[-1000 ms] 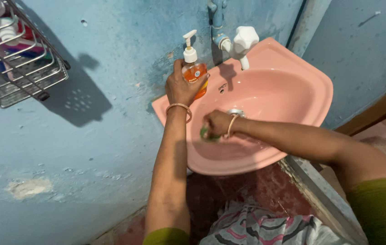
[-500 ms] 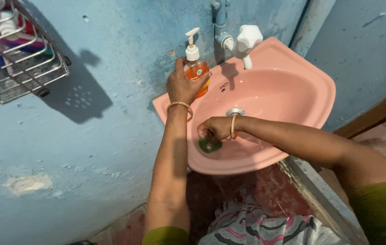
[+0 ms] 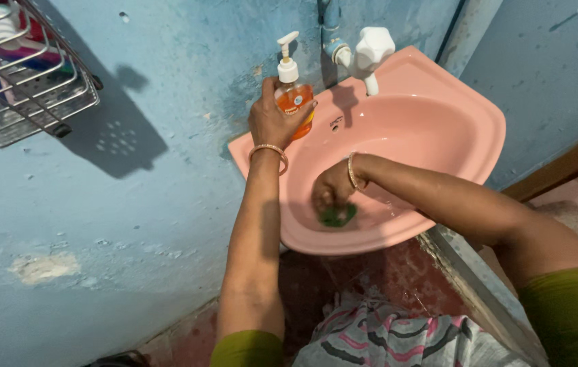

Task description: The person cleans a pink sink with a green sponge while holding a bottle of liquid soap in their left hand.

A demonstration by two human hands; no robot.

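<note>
Left hand (image 3: 272, 122) wraps around the orange soap pump bottle (image 3: 293, 102) standing on the back left rim of the pink sink (image 3: 438, 115), while the right hand (image 3: 333, 190) closes on a green scrub pad (image 3: 338, 215), pressing it to the front inner wall of the basin. Scrubbing looks under way on that near side; the far bowl seems untouched, though its wetness is hard to judge. The pad is small, dark green and crumpled, mostly hidden under the fingers.

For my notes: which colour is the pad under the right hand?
Green scrub pad, under the right hand; head view.
</note>
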